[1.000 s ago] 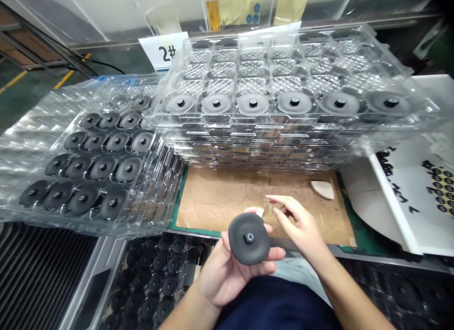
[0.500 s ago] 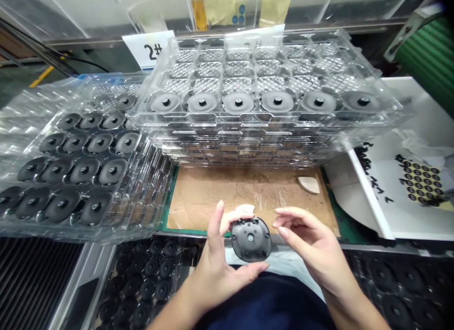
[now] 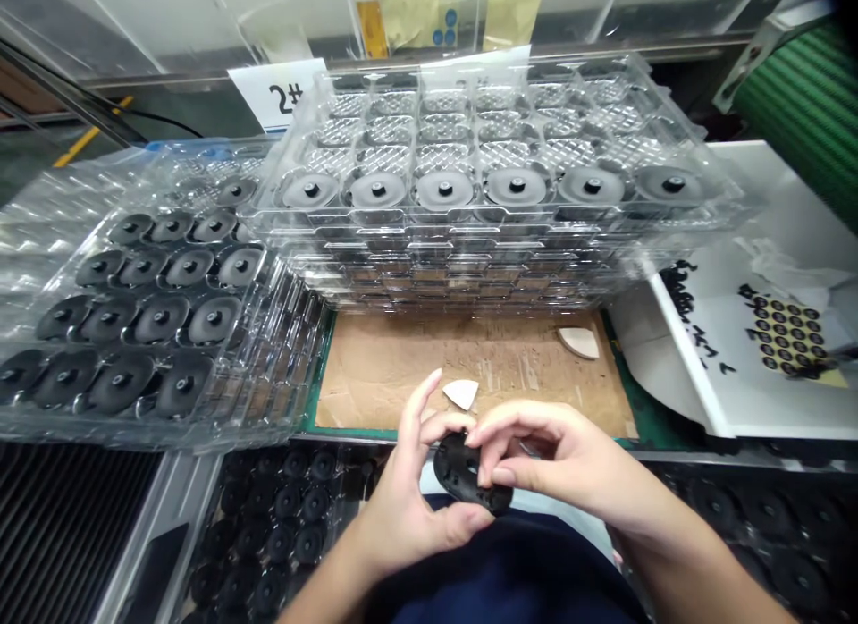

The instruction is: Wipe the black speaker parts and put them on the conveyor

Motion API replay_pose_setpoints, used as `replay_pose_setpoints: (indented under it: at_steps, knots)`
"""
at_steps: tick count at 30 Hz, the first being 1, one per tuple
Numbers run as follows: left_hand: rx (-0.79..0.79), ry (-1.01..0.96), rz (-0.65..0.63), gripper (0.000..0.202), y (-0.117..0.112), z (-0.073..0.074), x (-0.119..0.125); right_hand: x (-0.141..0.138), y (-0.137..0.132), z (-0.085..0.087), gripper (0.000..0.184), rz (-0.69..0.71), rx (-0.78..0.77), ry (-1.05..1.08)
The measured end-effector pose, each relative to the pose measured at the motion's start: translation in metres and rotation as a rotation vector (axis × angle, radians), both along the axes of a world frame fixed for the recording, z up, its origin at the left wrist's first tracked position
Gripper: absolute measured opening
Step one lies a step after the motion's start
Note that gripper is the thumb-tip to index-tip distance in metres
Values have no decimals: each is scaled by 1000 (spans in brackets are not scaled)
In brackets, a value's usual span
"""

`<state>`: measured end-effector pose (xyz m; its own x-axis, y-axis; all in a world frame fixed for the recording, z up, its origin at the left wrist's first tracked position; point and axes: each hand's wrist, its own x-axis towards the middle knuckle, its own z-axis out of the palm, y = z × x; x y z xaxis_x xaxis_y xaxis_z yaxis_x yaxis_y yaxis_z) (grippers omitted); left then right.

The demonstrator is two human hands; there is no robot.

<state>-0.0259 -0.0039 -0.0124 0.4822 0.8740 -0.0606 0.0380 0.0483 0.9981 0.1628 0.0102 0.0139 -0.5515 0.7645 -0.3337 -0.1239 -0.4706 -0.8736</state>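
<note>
A black, rounded plastic cover (image 3: pixel 454 470) is held by its edges in my left hand (image 3: pixel 416 490), low in front of my body. The thumb grips its lower rim and the fingers its upper rim; the cover is tilted. My right hand (image 3: pixel 546 450) lies over the right part of the cover, fingers curled and pinched together at its face. Whatever is between those fingertips is too small or hidden to name. Just beyond the hands, a small white wedge-shaped piece (image 3: pixel 461 393) rests on the cardboard sheet (image 3: pixel 382 365).
A stack of clear plastic trays (image 3: pixel 449 222) stands behind, its front row filled with black covers. More filled trays (image 3: pixel 127 427) are at left. On the right, a white bin (image 3: pixel 757 418) holds small black clips and a sheet of round stickers (image 3: pixel 789 333). Another white wedge (image 3: pixel 578 341) lies on the cardboard.
My right hand has moved left onto the cover, its fingers closing at the face. The cover has tilted in my left hand, and the nearer white wedge now shows fully.
</note>
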Motion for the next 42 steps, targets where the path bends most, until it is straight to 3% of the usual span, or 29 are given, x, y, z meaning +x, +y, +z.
replay_pose_setpoints:
  at_steps: [13,23,32,38,42]
  knots:
    - [-200,-180,-110,94,-2,1,0,3,-1,3,19,32,-64,81]
    - [-253,-123,-211,106,0,3,1,7,-6,3,14,84,-79,60]
    - [-190,-57,-187,97,1,3,7,13,-20,-12,13,-91,-171,102]
    - [-182,-100,-108,91,6,1,12,29,-30,-16,13,-263,39,-40]
    - [-315,-122,-39,67,10,-2,17,31,-35,-18,24,-258,365,-356]
